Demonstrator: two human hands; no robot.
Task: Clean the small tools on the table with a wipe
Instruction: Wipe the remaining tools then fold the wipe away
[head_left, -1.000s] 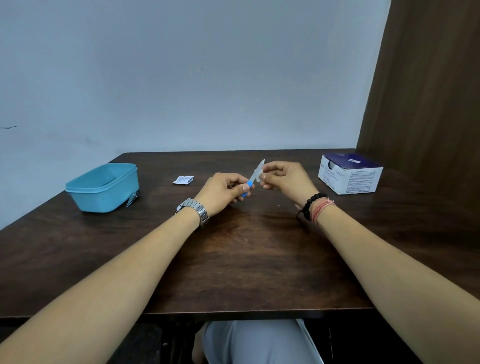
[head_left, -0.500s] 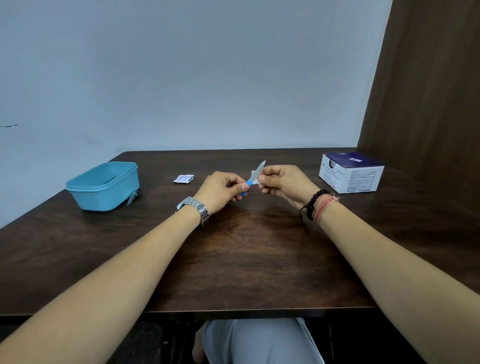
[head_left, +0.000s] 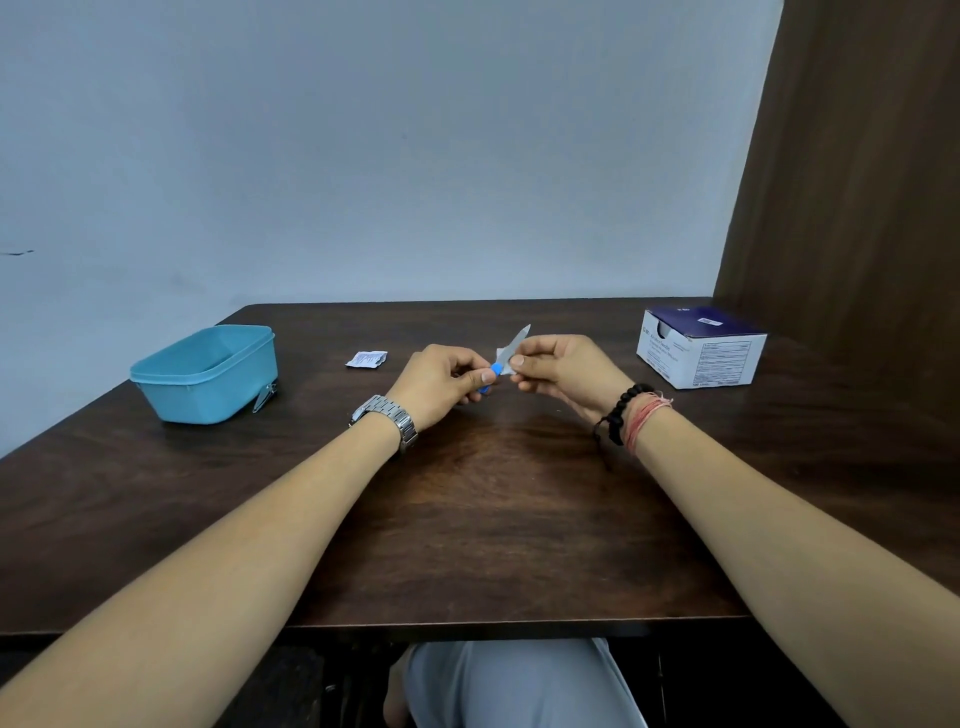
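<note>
Both hands are raised just above the middle of the dark brown wooden table. The left hand, with a silver metal wristwatch on its wrist, has its fingers curled round the blue handle of a small tool with a grey pointed blade. The blade slants up and to the right, its tip clear of both hands. The right hand, wearing a black bead bracelet and red thread bands, pinches a small white wipe between thumb and fingertips against the blade near the handle. The remaining fingers are curled inward.

A light blue plastic tub sits on the table at far left. A small metal clip-like item leans against its right side; its exact type cannot be determined. A torn white sachet lies flat between the tub and the left hand. A white and navy cardboard box stands at far right, near the brown wood panel.
</note>
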